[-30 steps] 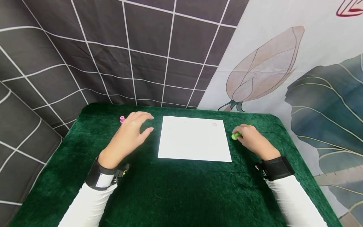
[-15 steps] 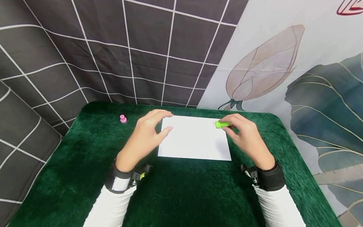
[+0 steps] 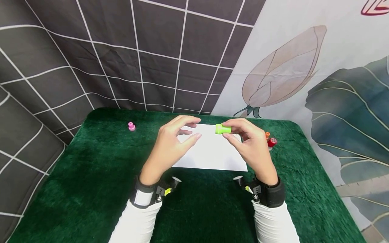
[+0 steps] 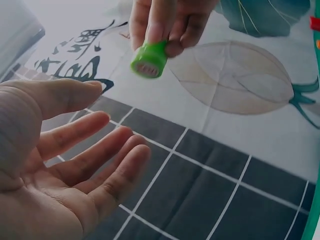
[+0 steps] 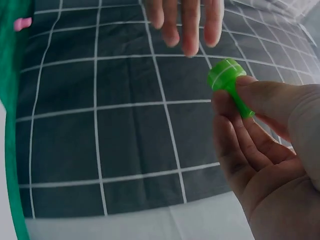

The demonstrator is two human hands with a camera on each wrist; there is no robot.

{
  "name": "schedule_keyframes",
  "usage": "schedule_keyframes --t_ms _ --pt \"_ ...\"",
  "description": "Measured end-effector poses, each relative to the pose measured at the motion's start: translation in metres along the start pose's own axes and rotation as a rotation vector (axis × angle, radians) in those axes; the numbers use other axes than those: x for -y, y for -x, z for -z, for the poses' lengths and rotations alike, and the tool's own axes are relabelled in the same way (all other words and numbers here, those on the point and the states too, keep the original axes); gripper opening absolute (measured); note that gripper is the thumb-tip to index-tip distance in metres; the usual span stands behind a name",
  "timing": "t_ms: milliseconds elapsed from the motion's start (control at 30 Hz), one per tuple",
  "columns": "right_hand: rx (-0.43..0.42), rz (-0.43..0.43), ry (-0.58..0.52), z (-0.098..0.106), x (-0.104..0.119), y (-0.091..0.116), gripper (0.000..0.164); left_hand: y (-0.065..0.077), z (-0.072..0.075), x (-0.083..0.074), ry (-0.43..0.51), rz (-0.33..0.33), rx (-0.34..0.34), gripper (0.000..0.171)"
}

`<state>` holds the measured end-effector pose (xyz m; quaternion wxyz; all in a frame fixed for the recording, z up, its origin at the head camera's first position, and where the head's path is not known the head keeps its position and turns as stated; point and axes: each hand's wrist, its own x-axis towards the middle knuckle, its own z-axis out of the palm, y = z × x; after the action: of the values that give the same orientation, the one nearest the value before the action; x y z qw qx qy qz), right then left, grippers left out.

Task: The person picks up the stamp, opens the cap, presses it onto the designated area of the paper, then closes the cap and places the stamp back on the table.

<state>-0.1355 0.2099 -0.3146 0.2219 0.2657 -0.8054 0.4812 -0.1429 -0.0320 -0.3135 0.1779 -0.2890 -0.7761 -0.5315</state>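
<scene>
A small bright green stamp (image 3: 223,129) is pinched between the thumb and fingers of my right hand (image 3: 253,145), held over the white paper (image 3: 212,157). In the left wrist view the wide end of the stamp (image 4: 150,60) shows a pinkish printed face. That wide end points toward my left hand (image 3: 170,146), which hovers over the paper's left part, fingers spread and thumb apart, holding nothing. A gap lies between the left fingertips and the stamp, as the right wrist view also shows. The hands cover the paper's upper corners.
A pink stamp (image 3: 131,126) stands on the green cloth (image 3: 200,206) at the far left. To the right of my right hand are a red stamp (image 3: 272,141) and an orange one (image 3: 267,135), partly hidden. A draped wall cloth (image 3: 158,44) rises behind the table.
My right hand has carried the green stamp left and up from beside the paper, uncovering the red and orange stamps. My left hand has moved right, away from the pink stamp, to over the paper.
</scene>
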Motion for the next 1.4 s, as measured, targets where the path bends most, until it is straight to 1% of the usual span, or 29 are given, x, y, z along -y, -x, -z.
schedule_keyframes --t_ms 100,233,367,500,567,700,900,1133,1400 --pt "0.004 0.0 -0.02 -0.006 0.004 -0.001 0.034 0.002 -0.003 -0.001 0.11 0.018 -0.016 0.038" --pt "0.009 0.021 -0.029 -0.011 0.008 -0.001 0.035 0.003 -0.007 -0.001 0.244 0.042 -0.005 0.04" --pt "0.011 0.045 -0.024 -0.016 0.01 -0.001 0.035 0.004 -0.01 -0.002 0.302 0.058 0.016 0.04" --pt "0.008 0.07 0.025 -0.021 0.009 0.0 0.033 0.005 -0.013 -0.003 0.338 0.057 0.026 0.038" --pt "-0.004 0.077 0.059 -0.023 0.009 0.0 0.032 0.005 -0.014 -0.003 0.352 0.054 0.025 0.036" --pt "-0.021 0.083 0.11 -0.026 0.009 0.001 0.031 0.005 -0.016 -0.003 0.356 0.052 -0.001 0.033" --pt "-0.026 0.089 0.164 -0.028 0.01 0.001 0.029 0.005 -0.018 -0.001 0.369 0.064 -0.033 0.03" --pt "-0.026 0.109 0.162 -0.028 0.01 0.001 0.027 0.004 -0.015 0.001 0.359 0.051 -0.032 0.029" --pt "-0.03 0.124 0.125 -0.029 0.009 0.002 0.027 0.006 -0.013 0.002 0.346 0.075 -0.021 0.03"
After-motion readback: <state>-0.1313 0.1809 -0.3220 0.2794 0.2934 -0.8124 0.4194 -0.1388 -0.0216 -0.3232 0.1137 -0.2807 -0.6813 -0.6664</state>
